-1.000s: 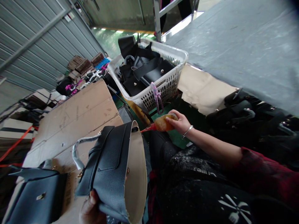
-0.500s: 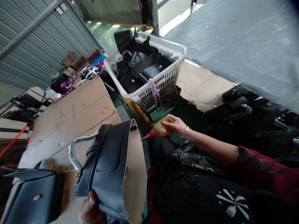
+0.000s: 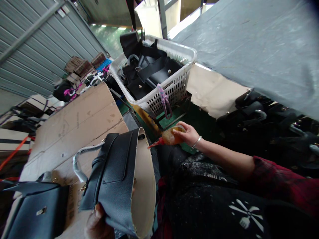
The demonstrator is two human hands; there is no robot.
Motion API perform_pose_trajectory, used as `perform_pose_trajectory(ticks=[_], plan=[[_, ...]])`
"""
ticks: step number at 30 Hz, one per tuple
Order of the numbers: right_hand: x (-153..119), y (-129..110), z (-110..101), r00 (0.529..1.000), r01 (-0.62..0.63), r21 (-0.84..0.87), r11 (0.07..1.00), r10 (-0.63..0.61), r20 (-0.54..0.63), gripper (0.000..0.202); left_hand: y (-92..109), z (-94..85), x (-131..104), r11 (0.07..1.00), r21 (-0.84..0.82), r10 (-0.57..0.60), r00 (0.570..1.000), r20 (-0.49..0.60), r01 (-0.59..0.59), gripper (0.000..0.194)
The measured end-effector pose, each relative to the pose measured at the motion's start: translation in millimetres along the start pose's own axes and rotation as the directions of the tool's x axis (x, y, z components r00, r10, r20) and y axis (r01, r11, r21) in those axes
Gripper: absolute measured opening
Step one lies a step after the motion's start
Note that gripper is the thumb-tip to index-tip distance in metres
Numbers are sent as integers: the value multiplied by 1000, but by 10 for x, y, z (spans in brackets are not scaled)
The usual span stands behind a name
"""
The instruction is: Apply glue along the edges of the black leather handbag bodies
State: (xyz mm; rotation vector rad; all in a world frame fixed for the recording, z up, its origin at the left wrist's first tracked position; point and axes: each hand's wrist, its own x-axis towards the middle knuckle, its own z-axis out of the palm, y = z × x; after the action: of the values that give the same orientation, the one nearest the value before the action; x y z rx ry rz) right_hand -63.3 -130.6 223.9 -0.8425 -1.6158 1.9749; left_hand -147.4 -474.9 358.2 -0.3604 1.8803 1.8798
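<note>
A black handbag (image 3: 117,172) lies tilted in front of me, its beige-lined open end facing right. My left hand (image 3: 98,222) grips its lower side, thumb on the outside; the other fingers are mostly hidden. The bag's handle (image 3: 79,162) is wrapped in clear plastic. In my right hand (image 3: 188,134) is a squeeze bottle (image 3: 170,136) of amber liquid, closed in by the fingers. Its red nozzle (image 3: 155,143) points left, with the tip at the upper edge of the bag's opening; whether it touches cannot be told.
Cardboard (image 3: 82,122) covers the surface under the bag. Another black handbag (image 3: 32,209) rests at lower left. Beyond stands a white plastic basket (image 3: 152,108) filled with black bag pieces. A grey-covered table (image 3: 254,49) is at right, with more black bags (image 3: 259,122) below it.
My right hand and the bottle have shifted slightly left, and the nozzle tip is nearer the bag's edge. The left hand keeps its hold on the handbag.
</note>
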Motion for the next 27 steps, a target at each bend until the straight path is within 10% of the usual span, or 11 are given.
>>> perform_pose_trajectory(ticks=[10, 20, 27], plan=[[110, 47, 77, 993, 41, 52, 998, -35, -113, 49, 63, 109, -90, 999, 20, -34, 998, 59, 33, 37], [-193, 109, 12, 965, -216, 138, 967, 190, 182, 47, -45, -140, 41, 999, -8, -37, 995, 93, 38, 37], [-1, 124, 74, 987, -109, 180, 978, 128, -96, 49, -87, -371, 156, 996, -70, -37, 965, 260, 57, 38]])
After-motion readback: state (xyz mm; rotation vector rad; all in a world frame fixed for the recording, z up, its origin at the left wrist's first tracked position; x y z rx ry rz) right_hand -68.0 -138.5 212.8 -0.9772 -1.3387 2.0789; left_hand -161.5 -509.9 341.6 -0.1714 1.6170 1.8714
